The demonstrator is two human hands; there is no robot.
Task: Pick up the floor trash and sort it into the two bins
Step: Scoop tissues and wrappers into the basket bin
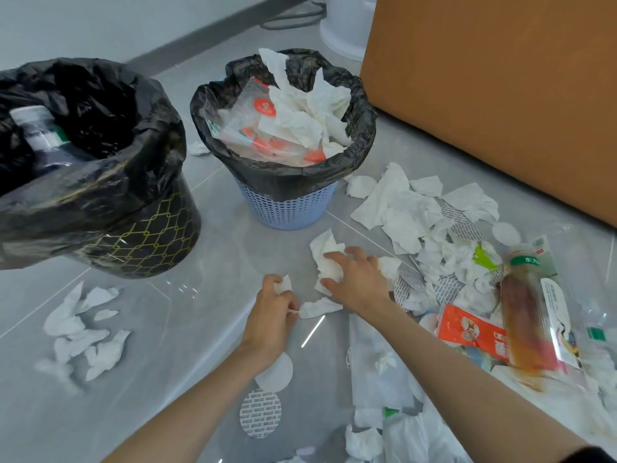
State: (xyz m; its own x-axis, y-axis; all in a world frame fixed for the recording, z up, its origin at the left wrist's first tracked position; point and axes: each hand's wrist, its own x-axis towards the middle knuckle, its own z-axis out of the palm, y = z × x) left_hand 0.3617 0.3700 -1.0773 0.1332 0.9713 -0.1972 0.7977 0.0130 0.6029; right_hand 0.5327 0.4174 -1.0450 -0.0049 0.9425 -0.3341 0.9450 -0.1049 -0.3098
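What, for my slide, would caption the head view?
Floor cleanup: left hand and right hand grip tissues beside the blue bin.

Over the grey floor (200, 312) the left grip (272, 305) curls round a small tissue scrap (283, 285), and just beside it the right grip (357, 279) clutches a larger crumpled tissue (325, 255). Beyond stand a blue bin (287, 208) heaped with paper and wrappers (263, 108) and a black gold-patterned bin (150, 242) holding a bottle (36, 128). A tissue pile (400, 202) and a drink bottle (524, 312) lie to the right, near a cardboard box (500, 95).
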